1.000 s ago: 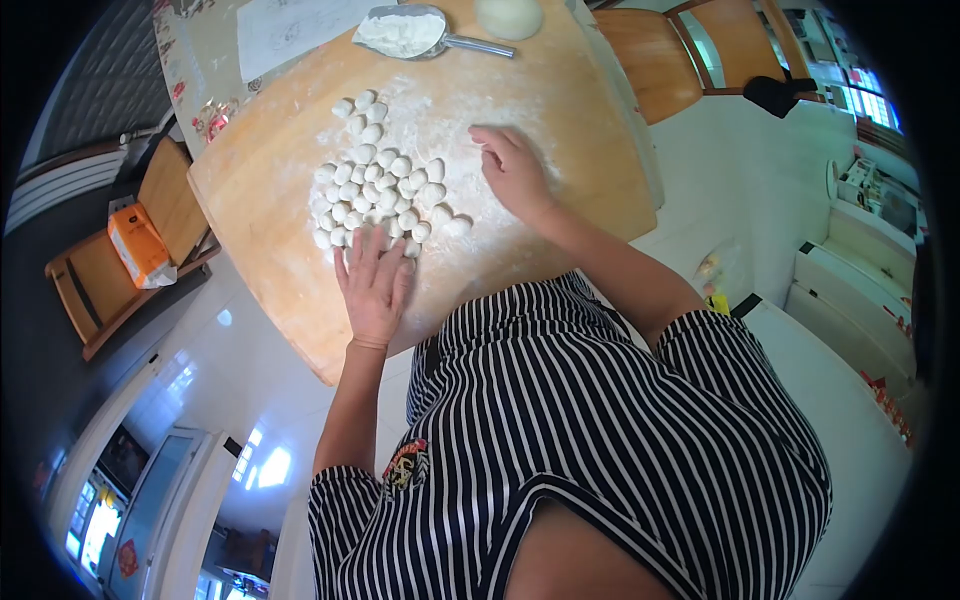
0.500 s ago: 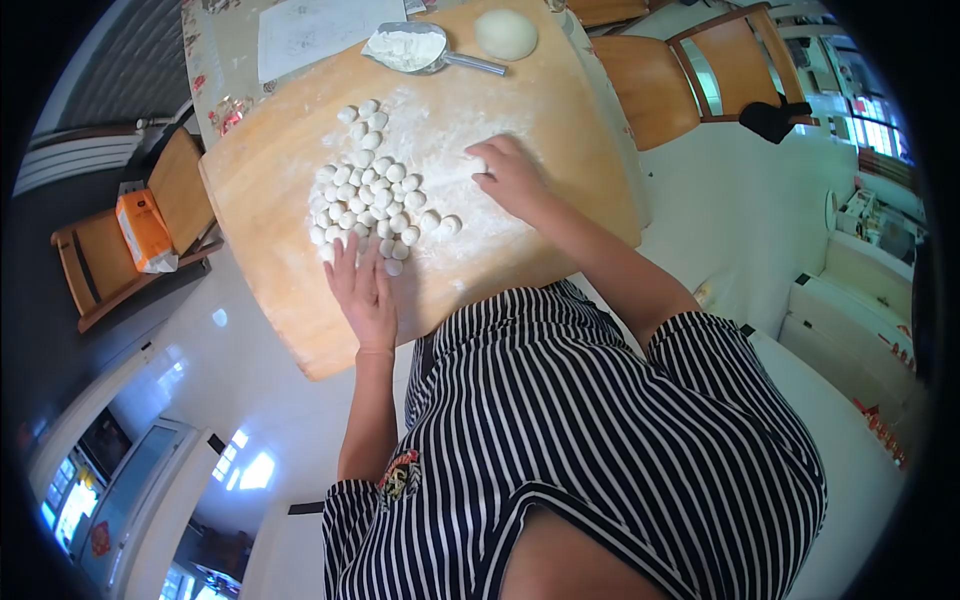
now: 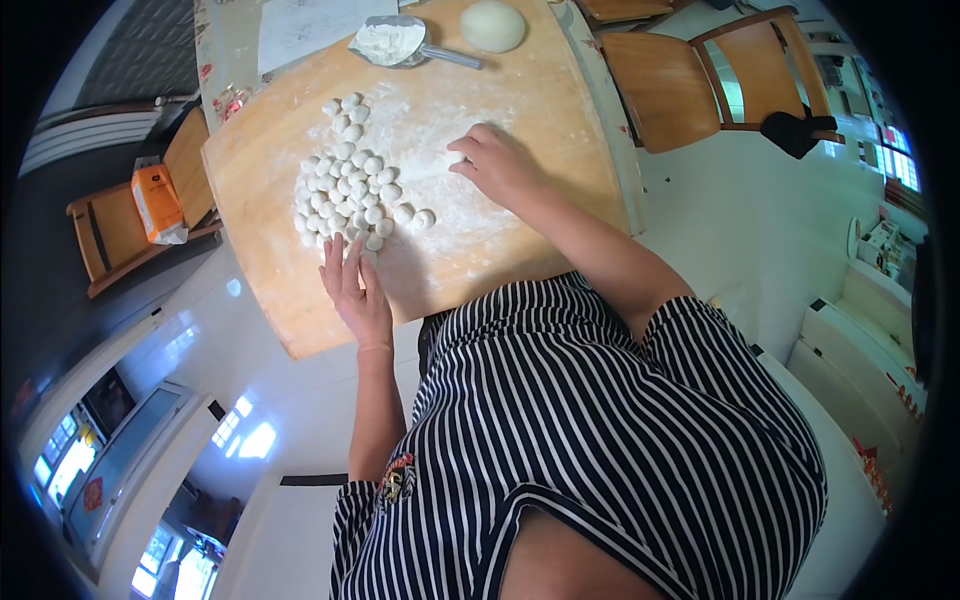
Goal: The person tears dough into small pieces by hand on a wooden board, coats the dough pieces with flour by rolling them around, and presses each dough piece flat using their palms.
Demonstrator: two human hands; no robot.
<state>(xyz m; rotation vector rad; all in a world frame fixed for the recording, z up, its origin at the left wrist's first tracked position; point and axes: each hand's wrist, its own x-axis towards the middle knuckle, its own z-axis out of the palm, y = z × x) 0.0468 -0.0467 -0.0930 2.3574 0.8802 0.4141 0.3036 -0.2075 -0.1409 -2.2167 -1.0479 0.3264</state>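
Observation:
Many small round white dough pieces (image 3: 345,188) lie in a cluster on the floured wooden board (image 3: 540,90). My left hand (image 3: 357,295) is open at the near edge of the cluster, fingers spread, fingertips beside or touching the lowest pieces. To the right, my right hand (image 3: 500,168) rests low over a floury patch. Its thumb and fingers are closed around a small white dough piece (image 3: 457,157), mostly hidden by the fingers.
At the board's far side are a metal scoop (image 3: 390,42) of flour and a large dough ball (image 3: 492,26). Paper (image 3: 305,32) lies on the patterned tablecloth. An orange package (image 3: 158,204) sits on the left chair; another wooden chair (image 3: 660,90) stands at right.
The view has shifted slightly, moving the board a little left and up in the picture. My left hand has drawn back slightly from the cluster. My right hand keeps its pinch.

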